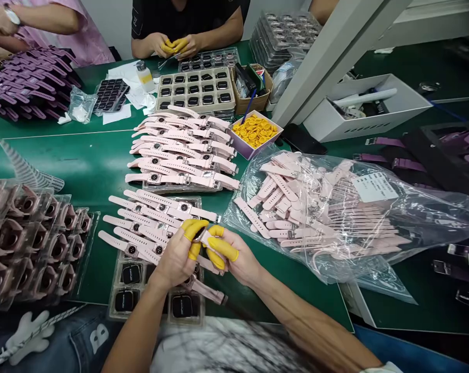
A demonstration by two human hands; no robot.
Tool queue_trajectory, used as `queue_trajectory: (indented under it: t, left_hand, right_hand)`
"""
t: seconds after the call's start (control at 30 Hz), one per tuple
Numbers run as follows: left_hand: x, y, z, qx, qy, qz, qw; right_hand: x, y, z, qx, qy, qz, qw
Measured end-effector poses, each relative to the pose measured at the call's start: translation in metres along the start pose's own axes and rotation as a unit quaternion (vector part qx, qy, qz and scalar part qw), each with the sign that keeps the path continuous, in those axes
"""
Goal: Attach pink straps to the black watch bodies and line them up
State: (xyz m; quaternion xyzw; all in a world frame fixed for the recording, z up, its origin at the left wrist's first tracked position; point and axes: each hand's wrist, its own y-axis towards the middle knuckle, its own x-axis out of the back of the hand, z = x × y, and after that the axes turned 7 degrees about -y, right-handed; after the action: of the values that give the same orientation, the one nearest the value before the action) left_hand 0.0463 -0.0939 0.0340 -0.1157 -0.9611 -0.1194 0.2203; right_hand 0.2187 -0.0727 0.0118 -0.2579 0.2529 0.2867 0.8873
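Note:
Yellow finger cots cover fingertips on both my hands, which meet at the front of the table. My left hand (pixel 178 256) is closed on a smartwatch (pixel 201 233), mostly hidden by the fingers. Between the fingers of my right hand (pixel 236 254) is a pale pink watch strap (pixel 206 239), its end against the watch. Under my hands lies a tray (pixel 118 311) of black-faced watches, some without straps. Pink-strapped watches (pixel 157 223) lie in rows across its far part. One more pink strap (pixel 207 291) hangs over the tray's right side.
A clear plastic bag (pixel 409 223) of loose pink straps spreads at right. Behind are stacked strapped watches (pixel 180 150), a box of yellow finger cots (pixel 255 130) and a grey post (pixel 327 57). Clear trays (pixel 32 243) stand left. A co-worker's hands (pixel 176 46) work opposite.

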Motion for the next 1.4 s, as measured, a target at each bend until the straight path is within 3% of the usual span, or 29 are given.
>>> queue_trajectory:
  t: [0.17,0.27,0.4,0.67,0.83,1.13,1.4]
  left_hand:
    - [-0.0012,0.0012,-0.0007,-0.008,-0.031,-0.021,0.999]
    - [0.0011,0.0011,-0.0002,-0.002,-0.034,0.003,0.999]
    - [0.0025,-0.0010,0.0016,-0.012,-0.019,0.024,0.999]
    - [0.0003,-0.0039,0.0039,0.011,-0.023,-0.077,0.997]
    - [0.0018,-0.0038,0.0054,-0.019,-0.015,0.000,1.000]
    - [-0.0007,-0.0057,0.0059,-0.012,0.011,-0.016,1.000]
    - [0.0025,-0.0055,-0.0006,0.020,0.035,0.023,0.999]
  right_hand:
    - [0.0080,0.0013,-0.0003,0.020,-0.018,-0.003,1.000]
    - [0.0108,0.0000,0.0033,0.022,-0.040,0.037,0.998]
    - [0.0071,-0.0007,0.0049,0.012,-0.051,0.036,0.998]
    - [0.0080,0.0025,-0.0016,0.016,-0.010,-0.014,1.000]
    - [0.0080,0.0005,0.0004,0.010,-0.029,0.037,0.999]
    - [0.0015,0.0034,-0.0036,0.002,0.018,-0.001,1.000]
    - [0.0028,0.0036,0.0023,-0.047,0.061,-0.018,0.997]
